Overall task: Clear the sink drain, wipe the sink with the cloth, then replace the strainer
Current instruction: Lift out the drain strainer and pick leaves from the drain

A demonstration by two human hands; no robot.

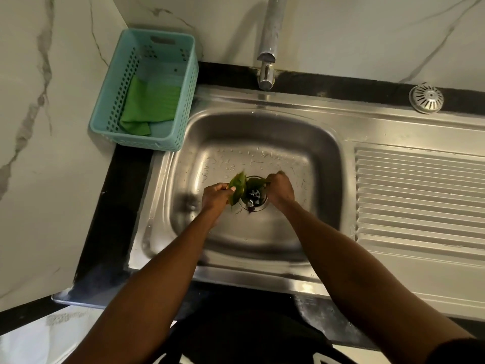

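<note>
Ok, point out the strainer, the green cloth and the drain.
strainer (426,98): head view, centre of its slotted dome.
green cloth (149,106): head view, middle of the fold, in the basket.
drain (254,197): head view, its open hole.

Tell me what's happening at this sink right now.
A person is clearing leaves out of the sink drain. The left hand holds a green leaf, and the right hand grips more leaves at the drain's edge. The strainer sits out on the counter behind the draining board. The green cloth lies in the basket, so wiping hasn't started.
</note>
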